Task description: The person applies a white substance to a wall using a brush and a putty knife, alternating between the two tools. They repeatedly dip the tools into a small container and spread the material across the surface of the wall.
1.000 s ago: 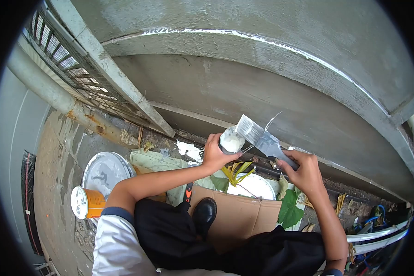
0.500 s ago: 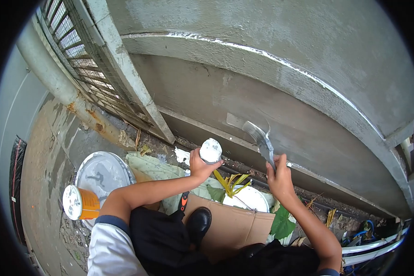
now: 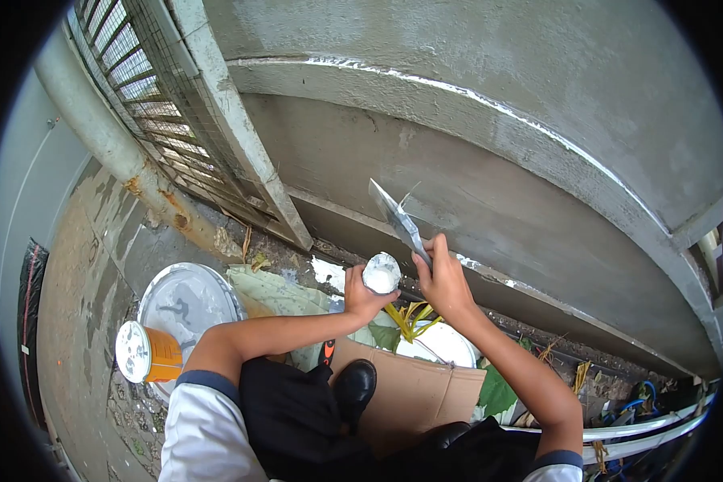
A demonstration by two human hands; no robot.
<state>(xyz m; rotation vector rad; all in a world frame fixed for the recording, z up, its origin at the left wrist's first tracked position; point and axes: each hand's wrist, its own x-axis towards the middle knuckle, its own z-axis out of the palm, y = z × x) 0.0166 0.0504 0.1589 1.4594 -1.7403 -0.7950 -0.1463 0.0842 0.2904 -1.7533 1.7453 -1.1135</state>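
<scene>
My left hand (image 3: 362, 299) is wrapped round a small round cup (image 3: 381, 274) with white paste inside it and on its rim. In my right hand (image 3: 443, 283) is the handle of a putty knife (image 3: 399, 218), its grey blade angled up and to the left, with a thin whitish strand near it. The blade overlaps the lower part of the grey wall (image 3: 506, 217) in this view. Both hands are close together, with the cup just left of the right hand's fingers.
A large white bucket lid (image 3: 186, 299) and an orange tub (image 3: 162, 357) stand at left. Cardboard (image 3: 410, 386) lies under my shoes, beside a white round lid (image 3: 446, 344) and leaves. A rusty pipe (image 3: 104, 136) and metal gate (image 3: 140, 80) border the wall.
My right hand has moved left towards the cup, and the putty knife has turned so its blade shows narrower. The cup has shifted slightly right and down and tilts more towards me.
</scene>
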